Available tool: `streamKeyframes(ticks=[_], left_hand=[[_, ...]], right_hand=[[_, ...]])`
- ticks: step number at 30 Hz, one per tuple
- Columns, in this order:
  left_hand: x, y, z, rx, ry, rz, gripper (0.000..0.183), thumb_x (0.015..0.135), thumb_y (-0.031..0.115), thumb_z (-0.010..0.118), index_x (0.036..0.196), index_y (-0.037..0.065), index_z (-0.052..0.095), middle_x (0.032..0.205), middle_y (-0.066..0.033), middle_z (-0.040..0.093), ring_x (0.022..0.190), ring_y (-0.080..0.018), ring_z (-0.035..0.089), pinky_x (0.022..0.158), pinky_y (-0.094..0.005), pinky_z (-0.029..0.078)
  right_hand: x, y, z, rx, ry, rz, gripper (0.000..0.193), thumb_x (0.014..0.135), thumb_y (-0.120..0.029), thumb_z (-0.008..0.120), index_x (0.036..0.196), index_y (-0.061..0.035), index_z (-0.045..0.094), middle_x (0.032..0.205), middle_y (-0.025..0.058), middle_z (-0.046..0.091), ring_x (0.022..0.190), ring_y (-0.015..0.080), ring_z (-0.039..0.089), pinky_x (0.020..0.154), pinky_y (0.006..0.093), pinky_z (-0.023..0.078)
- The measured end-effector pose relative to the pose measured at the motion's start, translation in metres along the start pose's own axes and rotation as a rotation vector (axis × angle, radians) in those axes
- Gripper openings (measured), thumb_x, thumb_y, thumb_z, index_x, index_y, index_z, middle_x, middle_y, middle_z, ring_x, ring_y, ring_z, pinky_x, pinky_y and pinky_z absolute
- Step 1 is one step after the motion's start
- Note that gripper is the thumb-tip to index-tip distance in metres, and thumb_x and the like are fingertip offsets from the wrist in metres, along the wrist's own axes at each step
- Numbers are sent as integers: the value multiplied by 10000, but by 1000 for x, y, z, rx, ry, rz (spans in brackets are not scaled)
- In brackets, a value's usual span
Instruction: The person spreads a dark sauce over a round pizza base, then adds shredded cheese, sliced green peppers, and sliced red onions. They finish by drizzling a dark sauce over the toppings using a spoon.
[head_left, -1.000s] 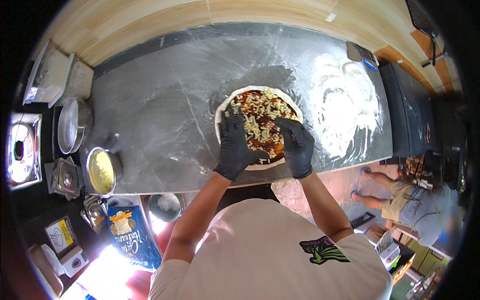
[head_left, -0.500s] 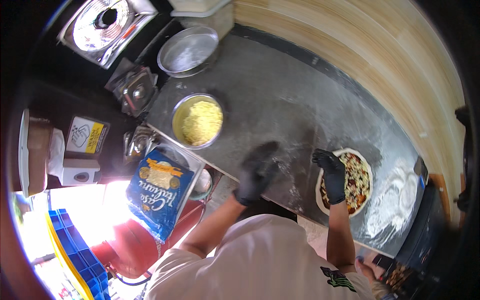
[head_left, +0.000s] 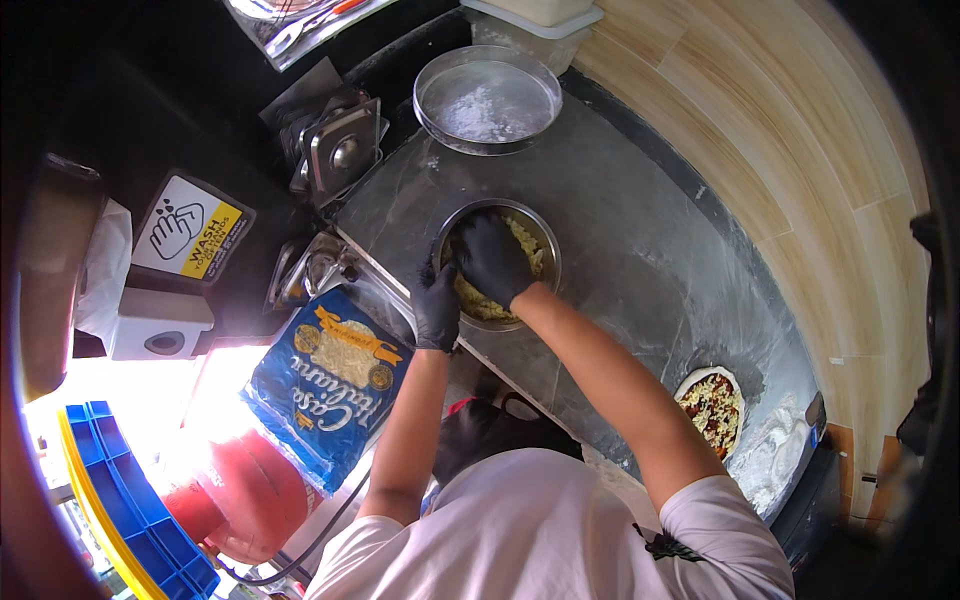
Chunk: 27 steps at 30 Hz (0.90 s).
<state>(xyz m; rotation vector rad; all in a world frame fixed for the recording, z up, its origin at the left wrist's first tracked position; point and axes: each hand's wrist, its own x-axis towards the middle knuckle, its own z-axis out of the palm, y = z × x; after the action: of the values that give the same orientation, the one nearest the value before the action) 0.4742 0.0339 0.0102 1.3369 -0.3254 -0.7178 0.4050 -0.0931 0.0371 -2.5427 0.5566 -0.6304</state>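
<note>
A round metal bowl [head_left: 551, 246] of pale shredded cheese [head_left: 527, 247] stands near the counter's left front edge. My right hand [head_left: 492, 260], in a black glove, reaches down into it; its fingers are lost in shadow among the shreds, so their grip cannot be made out. At the bowl's near left side my left hand [head_left: 437, 308], also gloved in black, has its fingers closed on the rim. An unbaked pizza [head_left: 712, 408] with red sauce and pale shreds on top lies far off to the right, partly hidden behind my right arm.
A round metal pan [head_left: 488, 100] dusted with flour is behind the bowl. Loose flour [head_left: 780, 450] covers the counter's right end. To the left are a blue printed bag [head_left: 325, 385], metal lids [head_left: 343, 150], a white dispenser [head_left: 160, 325] and a red gas cylinder [head_left: 245, 495].
My right hand has left the pizza and come across to the left into the cheese bowl. My left hand has moved to the bowl's rim. The view has shifted left.
</note>
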Motion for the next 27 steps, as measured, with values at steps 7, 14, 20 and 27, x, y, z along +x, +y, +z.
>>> streamKeyframes(ticks=[7, 14, 20, 27], left_hand=[[25, 10, 4, 3, -87, -82, 377, 1038, 118, 639, 1386, -26, 638, 1294, -95, 704, 1155, -171, 640, 1041, -305, 476], [42, 14, 7, -24, -176, -178, 368, 1027, 147, 665, 1368, 8, 664, 1195, -75, 730, 1061, -152, 652, 973, -305, 502], [65, 25, 9, 66, -260, -292, 329, 1005, 154, 668, 1279, -29, 690, 1137, -84, 729, 995, -195, 670, 881, -330, 542], [69, 25, 7, 45, -269, -322, 282, 984, 120, 669, 1214, -34, 720, 1055, -91, 734, 918, -197, 673, 848, -338, 539]], right_hand=[[-39, -3, 3, 341, -328, -59, 197, 892, -144, 678, 1047, -23, 688, 1024, 225, 690, 1013, 422, 646, 936, 466, 509], [-38, 17, -38, 219, -146, -225, 270, 901, -166, 690, 1135, -32, 671, 1093, 222, 684, 1059, 403, 633, 956, 475, 499], [-23, 4, -6, 466, -303, -164, 216, 938, -133, 623, 1126, -39, 673, 1073, 227, 685, 1027, 419, 636, 909, 473, 512], [-49, 6, -32, 297, -588, -86, 224, 980, -244, 612, 1066, -47, 677, 1000, 205, 700, 932, 422, 665, 827, 519, 520]])
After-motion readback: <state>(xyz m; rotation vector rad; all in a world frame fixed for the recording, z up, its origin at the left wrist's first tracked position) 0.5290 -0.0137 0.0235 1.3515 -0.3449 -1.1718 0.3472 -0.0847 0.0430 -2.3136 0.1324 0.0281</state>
